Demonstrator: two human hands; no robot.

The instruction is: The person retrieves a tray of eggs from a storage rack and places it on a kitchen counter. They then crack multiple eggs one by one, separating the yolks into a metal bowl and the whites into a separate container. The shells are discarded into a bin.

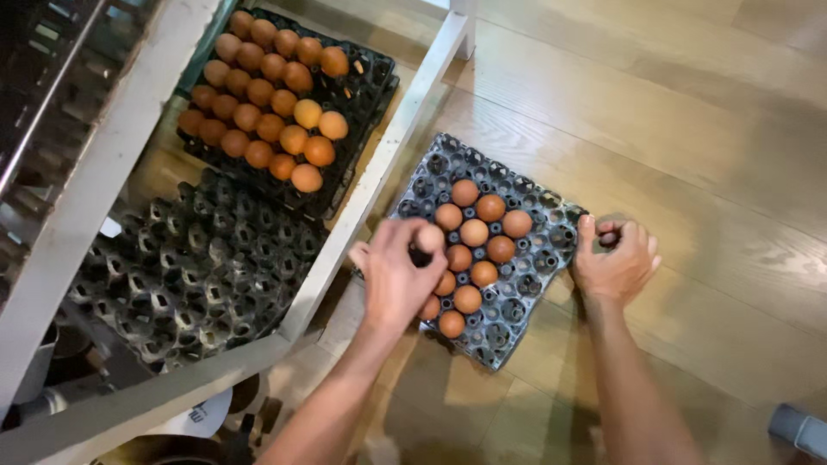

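Eggs, brown, being loaded into a grey plastic egg tray point(551, 226) on the wooden floor point(689, 112). Left hand point(394, 277) closed around one egg point(429, 237), held above the tray's near-left edge. Right hand point(616, 263) pinches the tray's right rim, fingers curled. About ten eggs seated mid-tray; most cups remain unfilled. Behind a white frame point(379, 176): a black tray point(362, 95) roughly two-thirds full, plus an empty black tray stack point(198, 275).

Brown egg point(429, 237) in fingertips above grey tray point(532, 274); tray flat on floor, part-filled.
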